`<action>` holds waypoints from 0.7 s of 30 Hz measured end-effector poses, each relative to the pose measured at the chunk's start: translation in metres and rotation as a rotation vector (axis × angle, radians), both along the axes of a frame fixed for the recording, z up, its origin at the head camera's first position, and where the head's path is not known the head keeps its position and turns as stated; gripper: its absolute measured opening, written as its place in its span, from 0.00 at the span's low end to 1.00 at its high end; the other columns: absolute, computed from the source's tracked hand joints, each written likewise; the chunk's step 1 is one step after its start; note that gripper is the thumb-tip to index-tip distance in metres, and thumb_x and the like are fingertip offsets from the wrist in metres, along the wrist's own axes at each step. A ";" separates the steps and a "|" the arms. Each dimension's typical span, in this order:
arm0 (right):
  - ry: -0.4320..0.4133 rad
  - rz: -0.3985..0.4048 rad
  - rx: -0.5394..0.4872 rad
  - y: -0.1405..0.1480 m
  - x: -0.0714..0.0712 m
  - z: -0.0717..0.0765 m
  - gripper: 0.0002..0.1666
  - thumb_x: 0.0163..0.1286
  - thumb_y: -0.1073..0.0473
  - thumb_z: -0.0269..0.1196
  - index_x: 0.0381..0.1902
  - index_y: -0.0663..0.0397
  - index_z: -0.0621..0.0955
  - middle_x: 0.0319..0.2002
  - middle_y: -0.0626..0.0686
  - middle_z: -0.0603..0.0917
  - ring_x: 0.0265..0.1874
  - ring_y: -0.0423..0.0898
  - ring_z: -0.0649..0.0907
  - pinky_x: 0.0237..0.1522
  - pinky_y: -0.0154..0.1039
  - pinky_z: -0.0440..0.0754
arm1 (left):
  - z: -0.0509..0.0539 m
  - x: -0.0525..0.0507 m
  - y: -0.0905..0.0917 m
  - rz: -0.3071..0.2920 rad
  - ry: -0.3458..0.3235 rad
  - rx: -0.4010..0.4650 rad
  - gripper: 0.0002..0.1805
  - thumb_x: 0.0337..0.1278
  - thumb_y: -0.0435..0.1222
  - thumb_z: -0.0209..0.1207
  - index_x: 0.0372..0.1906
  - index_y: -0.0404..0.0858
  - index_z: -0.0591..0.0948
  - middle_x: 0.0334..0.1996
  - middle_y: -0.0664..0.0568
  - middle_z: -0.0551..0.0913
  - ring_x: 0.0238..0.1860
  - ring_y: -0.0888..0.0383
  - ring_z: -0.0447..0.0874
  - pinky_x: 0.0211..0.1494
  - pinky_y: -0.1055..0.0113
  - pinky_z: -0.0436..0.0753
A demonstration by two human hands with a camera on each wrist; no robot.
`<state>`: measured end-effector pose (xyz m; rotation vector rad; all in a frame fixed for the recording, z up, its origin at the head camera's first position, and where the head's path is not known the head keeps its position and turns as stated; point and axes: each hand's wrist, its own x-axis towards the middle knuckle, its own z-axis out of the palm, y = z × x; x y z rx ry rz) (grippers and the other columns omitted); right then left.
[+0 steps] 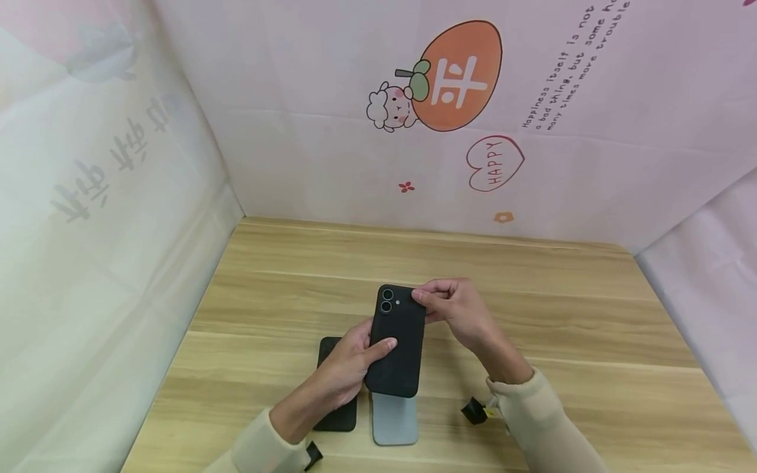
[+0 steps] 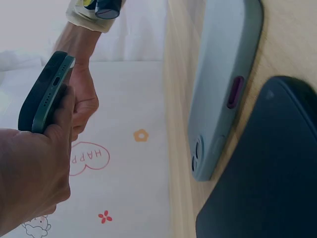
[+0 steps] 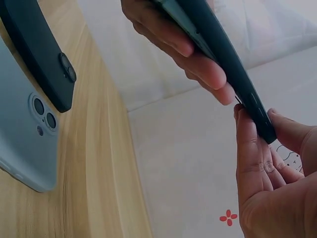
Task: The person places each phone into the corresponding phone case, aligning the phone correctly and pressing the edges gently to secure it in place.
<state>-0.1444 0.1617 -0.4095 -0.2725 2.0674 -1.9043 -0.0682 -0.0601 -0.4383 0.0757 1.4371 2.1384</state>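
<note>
A black phone (image 1: pixel 399 341) with two camera lenses at its top left corner is held above the table, back side facing up. My left hand (image 1: pixel 353 360) grips it by the lower left side, thumb lying across the back. At the upper right corner my right hand (image 1: pixel 458 305) pinches it, thumb on the back and fingers underneath. The left wrist view shows the phone's bottom edge (image 2: pixel 52 96) with its port and small holes. Below it on the table lies a grey-blue phone (image 1: pixel 394 420), partly covered in the head view; a purple slot (image 2: pixel 235 92) shows in its side.
Another black phone (image 1: pixel 338 419) lies on the wooden table (image 1: pixel 532 315) left of the grey-blue one, partly hidden by the left hand and forearm. Printed white cloth (image 1: pixel 331 151) hangs behind the table and along both sides. Small black devices (image 1: pixel 474 411) sit at the wrists.
</note>
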 end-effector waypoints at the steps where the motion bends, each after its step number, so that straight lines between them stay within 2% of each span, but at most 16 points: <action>1: 0.000 0.000 -0.003 0.000 0.000 0.000 0.13 0.76 0.68 0.65 0.47 0.79 0.84 0.31 0.51 0.92 0.29 0.44 0.91 0.35 0.42 0.92 | 0.000 0.000 -0.001 -0.008 -0.004 -0.003 0.25 0.83 0.31 0.51 0.76 0.30 0.65 0.65 0.36 0.82 0.64 0.45 0.84 0.65 0.53 0.85; 6: 0.019 0.005 0.000 0.000 0.003 0.004 0.11 0.75 0.69 0.66 0.45 0.78 0.85 0.31 0.51 0.92 0.28 0.45 0.91 0.34 0.43 0.92 | 0.001 -0.004 -0.007 -0.053 -0.008 -0.034 0.26 0.86 0.39 0.49 0.78 0.33 0.66 0.66 0.39 0.81 0.66 0.47 0.82 0.68 0.52 0.83; 12: 0.058 -0.002 0.042 0.001 0.007 0.010 0.11 0.75 0.67 0.67 0.44 0.76 0.86 0.32 0.53 0.92 0.28 0.46 0.91 0.35 0.45 0.93 | 0.002 -0.010 -0.012 -0.092 0.055 -0.107 0.25 0.86 0.41 0.49 0.76 0.32 0.69 0.63 0.38 0.84 0.64 0.46 0.84 0.67 0.53 0.84; 17: 0.115 -0.026 0.147 0.001 0.012 0.015 0.10 0.74 0.64 0.69 0.43 0.70 0.89 0.33 0.57 0.92 0.29 0.47 0.90 0.35 0.44 0.92 | 0.004 -0.015 -0.016 -0.025 0.146 -0.174 0.22 0.82 0.35 0.54 0.70 0.27 0.75 0.55 0.37 0.88 0.57 0.48 0.89 0.60 0.53 0.88; 21: 0.167 -0.053 0.195 -0.001 0.017 0.019 0.11 0.73 0.61 0.71 0.44 0.67 0.90 0.34 0.58 0.92 0.29 0.49 0.91 0.36 0.45 0.92 | 0.005 -0.017 -0.017 0.019 0.193 -0.179 0.19 0.79 0.32 0.57 0.65 0.23 0.78 0.50 0.35 0.90 0.51 0.50 0.91 0.56 0.52 0.89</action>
